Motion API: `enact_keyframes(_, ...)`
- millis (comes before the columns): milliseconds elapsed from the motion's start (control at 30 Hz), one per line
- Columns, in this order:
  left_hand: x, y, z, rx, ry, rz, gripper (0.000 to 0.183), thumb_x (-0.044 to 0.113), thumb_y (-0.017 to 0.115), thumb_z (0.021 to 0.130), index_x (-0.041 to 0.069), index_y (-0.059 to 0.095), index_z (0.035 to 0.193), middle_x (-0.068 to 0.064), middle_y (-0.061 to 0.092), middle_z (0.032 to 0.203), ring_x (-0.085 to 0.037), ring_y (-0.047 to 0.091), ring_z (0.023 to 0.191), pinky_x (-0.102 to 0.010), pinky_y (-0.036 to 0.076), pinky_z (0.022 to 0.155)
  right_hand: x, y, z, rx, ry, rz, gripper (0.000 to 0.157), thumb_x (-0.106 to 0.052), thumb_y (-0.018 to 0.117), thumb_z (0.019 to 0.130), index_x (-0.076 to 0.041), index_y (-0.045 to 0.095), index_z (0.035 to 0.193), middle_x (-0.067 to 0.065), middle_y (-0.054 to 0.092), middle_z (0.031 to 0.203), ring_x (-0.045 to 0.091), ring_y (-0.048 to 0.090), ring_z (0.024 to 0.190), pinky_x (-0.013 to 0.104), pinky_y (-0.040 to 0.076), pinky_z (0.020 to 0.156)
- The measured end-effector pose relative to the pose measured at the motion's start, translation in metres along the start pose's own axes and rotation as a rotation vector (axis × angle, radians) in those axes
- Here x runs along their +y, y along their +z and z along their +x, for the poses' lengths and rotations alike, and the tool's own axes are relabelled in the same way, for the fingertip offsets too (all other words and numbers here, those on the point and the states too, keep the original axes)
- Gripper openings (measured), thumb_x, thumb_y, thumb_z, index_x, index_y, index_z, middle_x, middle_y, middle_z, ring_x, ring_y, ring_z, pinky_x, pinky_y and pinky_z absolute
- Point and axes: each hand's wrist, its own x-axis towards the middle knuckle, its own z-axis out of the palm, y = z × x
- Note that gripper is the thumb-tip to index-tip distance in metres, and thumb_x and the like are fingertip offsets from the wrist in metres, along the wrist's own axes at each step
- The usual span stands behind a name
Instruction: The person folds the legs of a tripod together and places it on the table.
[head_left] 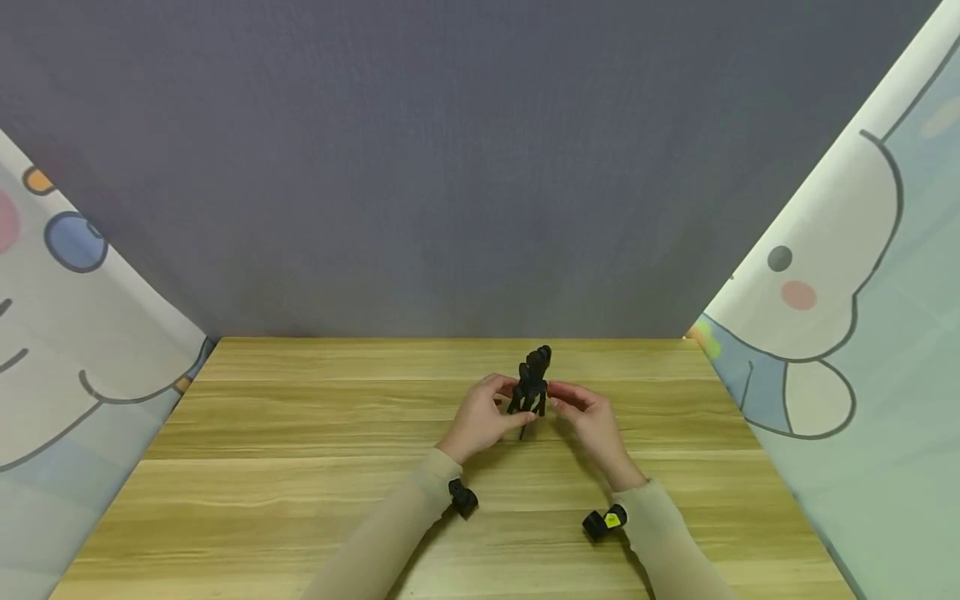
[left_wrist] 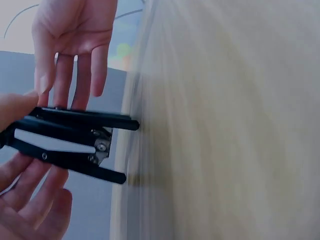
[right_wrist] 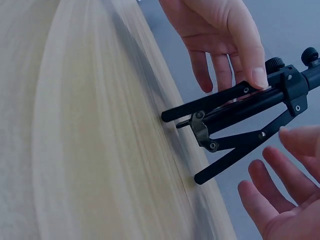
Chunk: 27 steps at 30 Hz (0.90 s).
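Left hand (head_left: pixel 482 417) pinches a small black tripod (head_left: pixel 531 387) upright on the table (head_left: pixel 300 467); right hand (head_left: pixel 588 421), fingers relaxed, touches it at 3 o'clock.

Wooden table (head_left: pixel 300 500), light grain running left to right, fills the lower part of the head view. Plain grey-purple backdrop (head_left: pixel 450 167) stands behind its far edge. Cartoon-print curtain (head_left: pixel 67 350) hangs on the left; a second cartoon-print curtain (head_left: pixel 847 317) hangs on the right, both slanting inward toward the backdrop.
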Motion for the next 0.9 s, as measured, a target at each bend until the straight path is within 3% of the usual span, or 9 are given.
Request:
enact_keyframes(367, -0.006, -0.010, 0.005, -0.136, -0.001, -0.048, 0.053, 0.023, 0.082, 0.085, 0.014, 0.062, 0.133, 0.003, 0.064, 0.119, -0.021, 0.061, 0.113, -0.039, 0.052, 0.091, 0.001, 0.004, -0.004, -0.062, 0.026, -0.081, 0.015, -0.002, 0.071, 0.091, 0.005, 0.073, 0.104, 0.016, 0.070, 0.105, 0.019, 0.065, 0.095, 0.023, 0.052, 0.080)
enact_keyframes(633, -0.008, -0.009, 0.007, -0.151, -0.016, -0.099, 0.051, 0.018, 0.084, 0.082, 0.014, 0.064, 0.129, 0.004, 0.067, 0.115, -0.024, 0.063, 0.112, -0.038, 0.052, 0.092, -0.003, 0.008, -0.005, -0.048, 0.024, -0.132, 0.008, 0.001, 0.069, 0.092, 0.004, 0.072, 0.099, 0.015, 0.070, 0.098, 0.016, 0.063, 0.089, 0.022, 0.051, 0.077)
enact_keyframes(800, -0.009, -0.009, 0.009, -0.150, -0.034, -0.126, 0.046, 0.018, 0.084, 0.082, 0.017, 0.066, 0.124, 0.006, 0.067, 0.111, -0.020, 0.062, 0.112, -0.035, 0.052, 0.093, -0.025, 0.012, -0.011, -0.066, -0.023, -0.155, 0.006, 0.006, 0.065, 0.093, 0.009, 0.069, 0.097, 0.020, 0.069, 0.095, 0.021, 0.063, 0.086, 0.023, 0.051, 0.073)
enact_keyframes(900, -0.009, -0.009, 0.009, -0.154, -0.044, -0.128, 0.045, 0.020, 0.084, 0.082, 0.019, 0.066, 0.123, 0.007, 0.066, 0.112, -0.019, 0.062, 0.113, -0.035, 0.052, 0.093, -0.034, 0.013, -0.014, -0.068, -0.009, -0.160, 0.007, 0.005, 0.065, 0.093, 0.009, 0.069, 0.098, 0.019, 0.069, 0.097, 0.022, 0.063, 0.088, 0.022, 0.051, 0.075)
